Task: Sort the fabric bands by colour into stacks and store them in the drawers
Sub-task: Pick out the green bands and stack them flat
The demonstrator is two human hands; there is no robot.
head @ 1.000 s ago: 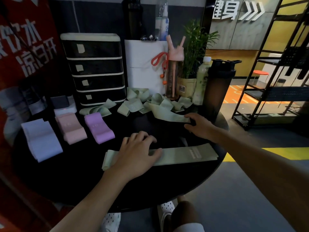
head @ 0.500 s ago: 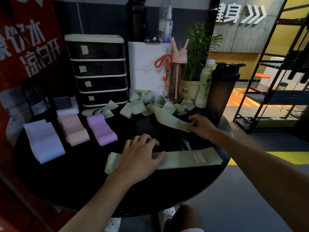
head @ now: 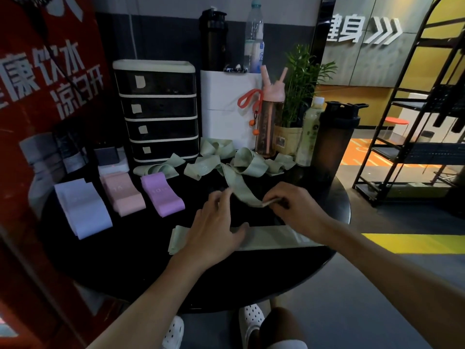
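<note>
Under the right hand point(head: 299, 210), pinched green band point(head: 240, 188) vanishes.

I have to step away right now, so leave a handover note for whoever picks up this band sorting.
Right hand pinches the end of a green band that trails back to the green pile.
Left hand is beside the same band; its fingertips are blurred, so its grip is unclear.
Done: pale stack, pink stack and purple stack laid out; one flat green band lies at the front.
Left: flatten and stack the other green ones, then load the drawers, all closed.
</note>
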